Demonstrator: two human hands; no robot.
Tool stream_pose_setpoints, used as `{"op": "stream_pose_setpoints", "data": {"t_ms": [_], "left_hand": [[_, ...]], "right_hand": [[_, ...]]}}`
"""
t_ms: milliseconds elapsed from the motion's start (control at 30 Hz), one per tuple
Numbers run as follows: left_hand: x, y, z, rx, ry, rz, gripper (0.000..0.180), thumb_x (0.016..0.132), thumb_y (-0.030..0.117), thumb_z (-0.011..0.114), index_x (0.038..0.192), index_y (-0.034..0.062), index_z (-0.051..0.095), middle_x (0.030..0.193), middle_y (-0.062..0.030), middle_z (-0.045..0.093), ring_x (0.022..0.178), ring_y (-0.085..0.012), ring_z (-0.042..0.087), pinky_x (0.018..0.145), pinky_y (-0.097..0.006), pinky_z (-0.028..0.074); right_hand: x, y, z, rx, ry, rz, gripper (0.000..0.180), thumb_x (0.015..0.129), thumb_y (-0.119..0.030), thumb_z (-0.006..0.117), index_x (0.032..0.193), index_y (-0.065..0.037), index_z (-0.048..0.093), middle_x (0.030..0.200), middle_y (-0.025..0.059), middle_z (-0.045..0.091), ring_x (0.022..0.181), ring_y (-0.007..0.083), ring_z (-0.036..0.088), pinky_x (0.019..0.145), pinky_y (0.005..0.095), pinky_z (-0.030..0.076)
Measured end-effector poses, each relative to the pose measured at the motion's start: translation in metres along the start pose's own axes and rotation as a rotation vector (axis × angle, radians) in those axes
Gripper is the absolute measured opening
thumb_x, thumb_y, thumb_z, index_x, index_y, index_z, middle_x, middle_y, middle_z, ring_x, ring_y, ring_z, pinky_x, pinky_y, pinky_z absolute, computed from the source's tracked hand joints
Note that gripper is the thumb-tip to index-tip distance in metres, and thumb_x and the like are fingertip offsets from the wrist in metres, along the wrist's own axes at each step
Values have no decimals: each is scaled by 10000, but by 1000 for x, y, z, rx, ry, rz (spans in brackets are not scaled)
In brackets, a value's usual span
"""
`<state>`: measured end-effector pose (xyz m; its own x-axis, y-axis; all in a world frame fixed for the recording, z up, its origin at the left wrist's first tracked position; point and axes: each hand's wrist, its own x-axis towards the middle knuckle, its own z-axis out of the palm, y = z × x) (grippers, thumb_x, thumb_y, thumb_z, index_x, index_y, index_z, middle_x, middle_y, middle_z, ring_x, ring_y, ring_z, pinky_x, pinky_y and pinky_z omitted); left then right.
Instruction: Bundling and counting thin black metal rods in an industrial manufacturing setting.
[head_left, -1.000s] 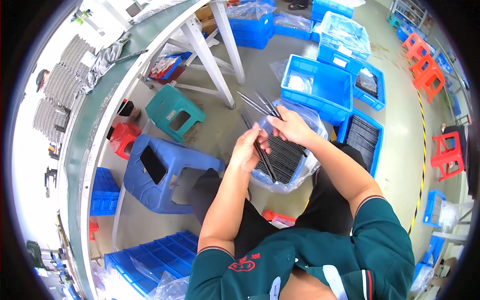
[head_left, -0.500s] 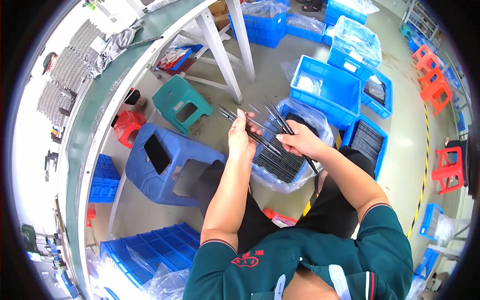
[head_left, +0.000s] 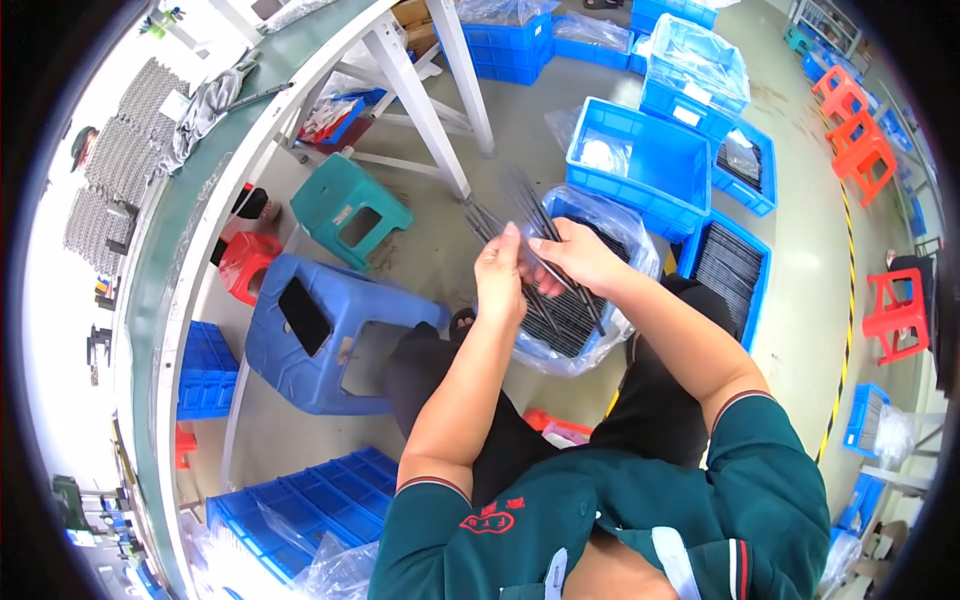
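Observation:
My left hand and my right hand are held together over a blue bin lined with clear plastic. Both grip a bundle of thin dark rods that fan out up and to the left beyond my fingers. More dark rods lie packed inside the bin under my hands. My forearms rise from the lower edge, with green sleeves at the upper arms.
A blue plastic stool with a black phone on it stands to my left, beside a teal stool and a red one. Several blue bins sit ahead. A green-topped bench runs along the left.
My hands have lifted and come closer together. The rod bundle has risen out of the bin and now fans out above my fingers.

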<state>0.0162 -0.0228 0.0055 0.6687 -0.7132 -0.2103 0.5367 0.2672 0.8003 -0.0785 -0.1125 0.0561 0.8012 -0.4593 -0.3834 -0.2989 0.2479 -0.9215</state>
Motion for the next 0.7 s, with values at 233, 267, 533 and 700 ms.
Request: {"op": "stream_pose_setpoints", "data": {"t_ms": [233, 267, 533, 700], "left_hand": [[-3, 8, -5, 1, -103, -219, 309, 903, 334, 566, 736, 76, 536, 606, 20, 443, 473, -79, 357, 430, -231, 297], [-9, 8, -2, 48, -147, -279, 307, 901, 338, 569, 739, 79, 539, 612, 20, 458, 475, -80, 361, 434, -232, 299], [-23, 5, -3, 251, -450, -508, 318, 894, 348, 574, 760, 60, 560, 591, 11, 451, 497, -95, 367, 480, -237, 310], [-31, 17, -8, 114, -595, -657, 329, 877, 353, 598, 780, 41, 565, 729, -39, 536, 572, -140, 495, 521, -285, 414]], "right_hand": [[15, 2, -22, 332, -49, -12, 170, 874, -210, 609, 895, -70, 516, 551, -51, 392, 410, 36, 325, 365, 201, 239], [15, 2, -23, 397, -99, 21, 177, 868, -218, 619, 889, -64, 533, 538, -53, 391, 404, 38, 331, 364, 199, 241], [38, -3, -51, 307, 257, -190, 299, 798, -287, 689, 771, -68, 487, 530, -34, 406, 368, 61, 326, 328, 232, 247], [44, -26, -124, 477, 455, -316, 242, 830, -235, 651, 743, -113, 461, 518, -66, 348, 377, 56, 291, 355, 248, 226]]}}
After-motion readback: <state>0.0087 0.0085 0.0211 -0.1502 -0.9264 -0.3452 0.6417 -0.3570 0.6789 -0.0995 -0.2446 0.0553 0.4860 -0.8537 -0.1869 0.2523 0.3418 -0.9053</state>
